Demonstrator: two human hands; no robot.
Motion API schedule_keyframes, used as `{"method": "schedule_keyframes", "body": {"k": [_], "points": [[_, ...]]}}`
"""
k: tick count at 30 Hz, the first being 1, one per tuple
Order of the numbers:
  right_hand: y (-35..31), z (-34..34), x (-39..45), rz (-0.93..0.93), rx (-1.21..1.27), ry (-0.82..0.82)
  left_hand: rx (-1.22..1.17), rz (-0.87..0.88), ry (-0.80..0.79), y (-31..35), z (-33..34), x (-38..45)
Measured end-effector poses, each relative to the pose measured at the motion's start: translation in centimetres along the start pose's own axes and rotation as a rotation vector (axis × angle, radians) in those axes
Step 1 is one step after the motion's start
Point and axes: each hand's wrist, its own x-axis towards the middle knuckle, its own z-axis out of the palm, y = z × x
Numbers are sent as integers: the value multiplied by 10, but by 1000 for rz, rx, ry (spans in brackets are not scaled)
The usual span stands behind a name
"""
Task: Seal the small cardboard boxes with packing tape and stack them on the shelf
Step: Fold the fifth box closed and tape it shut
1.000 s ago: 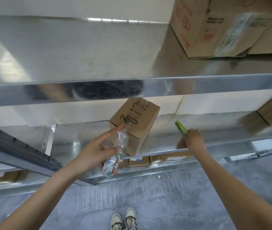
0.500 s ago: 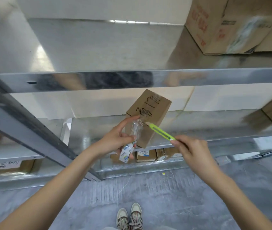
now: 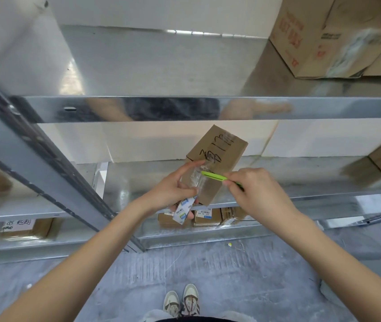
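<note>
A small cardboard box [image 3: 222, 156] with black handwriting stands at the front edge of the middle metal shelf [image 3: 301, 182]. My left hand [image 3: 173, 191] grips a roll of clear packing tape [image 3: 182, 209] with a white and blue label, and its forefinger presses a crinkled strip of tape [image 3: 197, 180] against the box's near face. My right hand [image 3: 252, 191] pinches a green utility knife [image 3: 215, 176], whose tip lies against the tape strip beside the left forefinger.
A large printed carton [image 3: 333, 36] sits on the top shelf at the right. Several small labelled boxes [image 3: 208, 216] lie on the lowest shelf below the hands. A grey upright post [image 3: 45, 163] runs diagonally at the left. My shoes [image 3: 182, 300] stand on the grey floor.
My right hand has brought the green knife leftward from the shelf edge to the tape strip at the box. The left hand stays on the tape and box.
</note>
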Motion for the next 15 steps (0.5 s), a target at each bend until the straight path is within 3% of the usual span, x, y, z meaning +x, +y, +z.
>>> {"method": "schedule_keyframes", "body": {"k": [8, 15], "points": [[-16, 2, 9, 5, -198, -54, 230, 112, 166, 1, -3, 5], [-29, -6, 11, 23, -225, -129, 365, 135, 187, 1, -2, 7]]}}
